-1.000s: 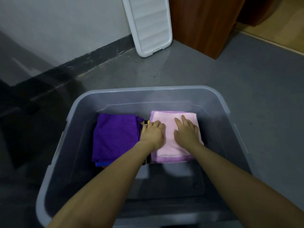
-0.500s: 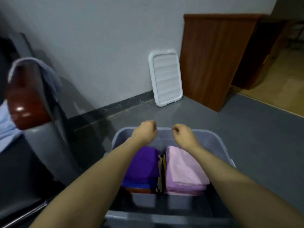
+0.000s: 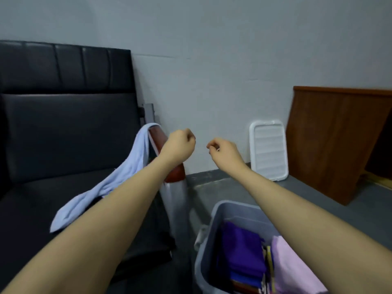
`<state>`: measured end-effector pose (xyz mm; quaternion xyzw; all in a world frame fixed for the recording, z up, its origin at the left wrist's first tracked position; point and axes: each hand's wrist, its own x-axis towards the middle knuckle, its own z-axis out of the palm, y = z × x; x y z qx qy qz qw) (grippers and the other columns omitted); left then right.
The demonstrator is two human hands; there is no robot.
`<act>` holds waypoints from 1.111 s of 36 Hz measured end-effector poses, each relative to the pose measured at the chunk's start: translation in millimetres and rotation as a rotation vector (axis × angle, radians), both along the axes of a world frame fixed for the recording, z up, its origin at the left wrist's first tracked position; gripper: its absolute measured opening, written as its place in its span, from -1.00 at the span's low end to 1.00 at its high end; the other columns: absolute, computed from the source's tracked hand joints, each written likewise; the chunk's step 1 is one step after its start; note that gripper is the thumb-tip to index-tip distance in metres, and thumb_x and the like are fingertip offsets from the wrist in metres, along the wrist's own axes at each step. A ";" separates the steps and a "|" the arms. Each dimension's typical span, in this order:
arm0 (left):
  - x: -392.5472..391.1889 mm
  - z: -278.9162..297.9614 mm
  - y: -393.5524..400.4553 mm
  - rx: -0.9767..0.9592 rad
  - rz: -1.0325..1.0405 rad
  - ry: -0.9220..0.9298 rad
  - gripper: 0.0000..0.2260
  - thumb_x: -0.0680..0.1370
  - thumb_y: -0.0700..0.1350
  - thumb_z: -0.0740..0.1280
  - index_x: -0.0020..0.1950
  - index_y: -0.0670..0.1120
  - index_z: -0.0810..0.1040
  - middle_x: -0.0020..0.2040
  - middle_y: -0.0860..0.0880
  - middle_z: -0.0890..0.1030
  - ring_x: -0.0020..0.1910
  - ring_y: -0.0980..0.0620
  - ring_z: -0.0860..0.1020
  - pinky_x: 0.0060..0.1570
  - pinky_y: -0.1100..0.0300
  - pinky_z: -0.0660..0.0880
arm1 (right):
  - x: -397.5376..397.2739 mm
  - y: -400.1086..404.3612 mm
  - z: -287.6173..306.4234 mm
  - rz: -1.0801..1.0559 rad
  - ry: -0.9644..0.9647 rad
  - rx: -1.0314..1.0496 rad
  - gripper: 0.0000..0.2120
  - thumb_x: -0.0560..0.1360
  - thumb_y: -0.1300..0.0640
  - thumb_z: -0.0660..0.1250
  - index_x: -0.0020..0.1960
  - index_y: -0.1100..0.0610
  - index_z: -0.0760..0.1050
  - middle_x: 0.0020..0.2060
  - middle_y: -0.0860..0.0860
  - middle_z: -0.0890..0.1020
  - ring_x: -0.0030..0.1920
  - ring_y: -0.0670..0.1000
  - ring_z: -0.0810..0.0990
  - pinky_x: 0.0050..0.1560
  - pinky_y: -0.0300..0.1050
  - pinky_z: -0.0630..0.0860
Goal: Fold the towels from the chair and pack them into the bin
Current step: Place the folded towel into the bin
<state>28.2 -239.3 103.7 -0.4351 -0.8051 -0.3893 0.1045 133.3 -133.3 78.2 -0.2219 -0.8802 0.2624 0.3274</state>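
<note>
A pale blue towel (image 3: 118, 179) hangs unfolded from the red-brown armrest (image 3: 164, 145) down onto the seat of the black chair (image 3: 63, 128). The grey bin (image 3: 224, 211) stands on the floor at the lower right. Inside it lie a folded purple towel (image 3: 241, 251) on a stack, and a folded pink towel (image 3: 294, 270) beside it. My left hand (image 3: 180, 145) is raised in front of the armrest, fingers curled, holding nothing. My right hand (image 3: 224, 151) is raised beside it, fingers curled, also holding nothing. Neither hand touches a towel.
A white bin lid (image 3: 268, 149) leans against the wall behind the bin. A brown wooden panel (image 3: 335, 141) stands at the right. The chair's grey metal leg (image 3: 176, 200) stands between the seat and the bin, on a grey floor (image 3: 360, 211).
Both hands have lifted off the pink towel and out of the bin, fingers curling. The view has swung up and left, bringing the chair and blue towel into sight.
</note>
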 end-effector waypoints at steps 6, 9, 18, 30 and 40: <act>-52.1 5.8 -68.8 0.041 0.172 -0.025 -0.79 0.53 -0.25 0.14 -0.12 -0.30 0.55 -0.19 -0.15 0.53 -0.20 -0.03 0.42 -0.16 0.18 0.36 | -65.2 -63.3 14.8 0.114 0.056 0.034 -0.79 0.53 0.21 0.17 0.01 0.15 0.58 -0.07 0.12 0.65 -0.02 0.14 0.58 0.03 -0.01 0.52; -86.6 -4.8 -104.0 0.041 0.243 -0.149 -0.77 0.51 -0.22 0.12 -0.08 -0.33 0.51 -0.12 -0.28 0.59 -0.26 -0.05 0.41 -0.26 0.11 0.36 | -95.8 -93.9 16.2 0.214 0.025 0.122 -0.80 0.53 0.25 0.15 0.00 0.21 0.55 -0.06 0.15 0.63 -0.06 0.14 0.56 -0.05 -0.06 0.48; -166.8 -52.5 -156.2 -0.028 0.317 -0.268 -0.78 0.53 -0.21 0.14 -0.03 -0.21 0.57 -0.10 -0.15 0.62 -0.11 -0.15 0.59 -0.16 0.04 0.53 | -189.0 -133.3 -24.8 0.287 -0.191 0.122 -0.76 0.53 0.25 0.10 0.06 0.17 0.51 -0.05 0.12 0.61 -0.06 0.14 0.57 0.00 0.06 0.53; -245.7 -144.2 -139.2 -0.460 0.257 -0.154 -0.82 0.55 -0.23 0.10 -0.14 -0.07 0.46 -0.07 0.00 0.47 -0.02 -0.08 0.44 -0.04 0.12 0.32 | -270.7 -102.0 -126.5 0.158 -0.557 0.194 -0.55 0.56 0.12 0.14 0.45 0.12 0.22 0.44 0.06 0.27 0.40 0.13 0.28 0.33 0.02 0.25; -269.4 -185.3 -138.1 -0.583 0.258 0.099 -0.85 0.56 -0.21 0.13 -0.21 -0.07 0.32 -0.21 0.04 0.39 -0.11 -0.06 0.46 -0.07 0.18 0.22 | -291.9 -99.0 -161.9 0.145 -0.673 0.428 -0.56 0.64 0.07 -0.09 0.50 0.11 0.14 0.52 0.01 0.11 0.53 0.01 -0.14 0.47 0.08 -0.34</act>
